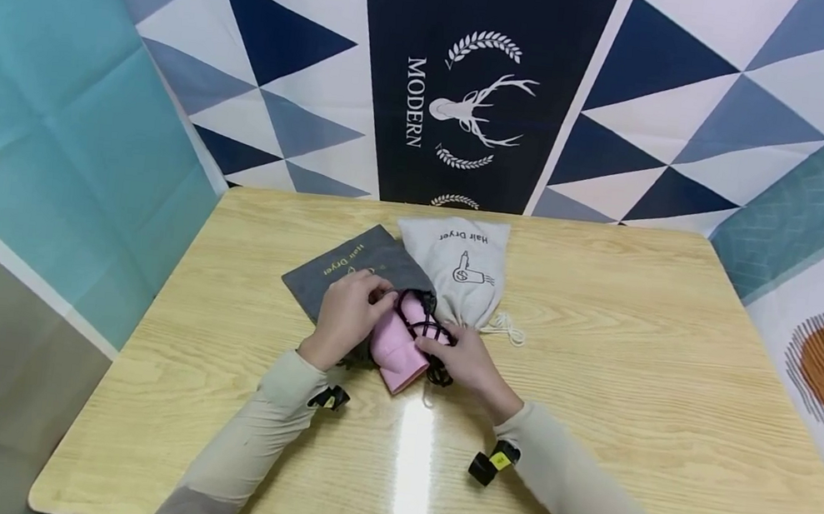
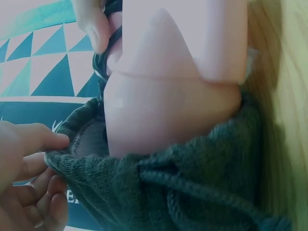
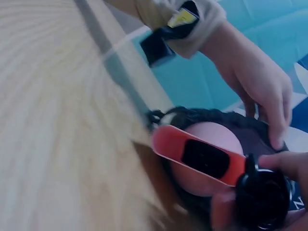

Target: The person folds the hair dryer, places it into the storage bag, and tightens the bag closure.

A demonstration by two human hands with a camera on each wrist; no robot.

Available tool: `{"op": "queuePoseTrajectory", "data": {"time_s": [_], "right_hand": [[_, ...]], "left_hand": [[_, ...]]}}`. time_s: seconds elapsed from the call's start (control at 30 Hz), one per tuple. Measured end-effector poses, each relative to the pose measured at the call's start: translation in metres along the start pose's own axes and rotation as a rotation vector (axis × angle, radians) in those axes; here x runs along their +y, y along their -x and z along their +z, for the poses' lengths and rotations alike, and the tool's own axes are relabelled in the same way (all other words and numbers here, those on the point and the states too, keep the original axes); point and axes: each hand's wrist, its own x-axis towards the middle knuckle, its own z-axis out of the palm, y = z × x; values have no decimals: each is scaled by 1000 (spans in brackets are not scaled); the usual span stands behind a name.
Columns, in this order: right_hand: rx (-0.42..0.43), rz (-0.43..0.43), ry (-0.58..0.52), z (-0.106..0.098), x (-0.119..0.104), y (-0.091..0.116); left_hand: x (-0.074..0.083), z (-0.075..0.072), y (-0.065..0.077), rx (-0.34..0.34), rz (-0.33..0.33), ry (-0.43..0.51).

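A pink hair dryer (image 1: 395, 349) lies part-way in the mouth of a dark grey drawstring bag (image 1: 330, 275), its nozzle end outside. In the left wrist view, my left hand (image 2: 29, 168) pinches the bag's rim (image 2: 91, 163) between thumb and fingers beside the dryer's body (image 2: 168, 106). My right hand (image 1: 472, 365) grips the dryer together with its bundled black cord (image 1: 428, 317). Seen from the right wrist, the dryer's flat nozzle (image 3: 166, 142) points outward and the cord bundle (image 3: 262, 202) sits between my fingers. The dryer's far part is hidden in the bag.
A light grey drawstring bag (image 1: 450, 253) printed with "Hair Dryer" lies flat behind the dryer, its white cord (image 1: 506, 327) trailing to the right. The wooden table (image 1: 635, 356) meets a patterned wall cloth (image 1: 299, 111) at the back.
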Motion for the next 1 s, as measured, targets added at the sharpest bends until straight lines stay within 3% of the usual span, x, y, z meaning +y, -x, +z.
{"op": "queuePoseTrajectory", "data": {"time_s": [0.27, 0.47, 0.63, 0.8, 1.0], "right_hand": [[85, 24, -220, 20, -1, 6], [142, 36, -320, 26, -16, 5], [189, 48, -334, 31, -26, 2], [225, 71, -357, 34, -29, 1], [230, 58, -330, 41, -29, -1]], "left_hand": [[0, 0, 0, -35, 0, 15], [4, -4, -6, -28, 1, 17], [6, -8, -13, -25, 27, 5], [4, -14, -13, -57, -17, -43], [12, -15, -12, -140, -12, 72]]}}
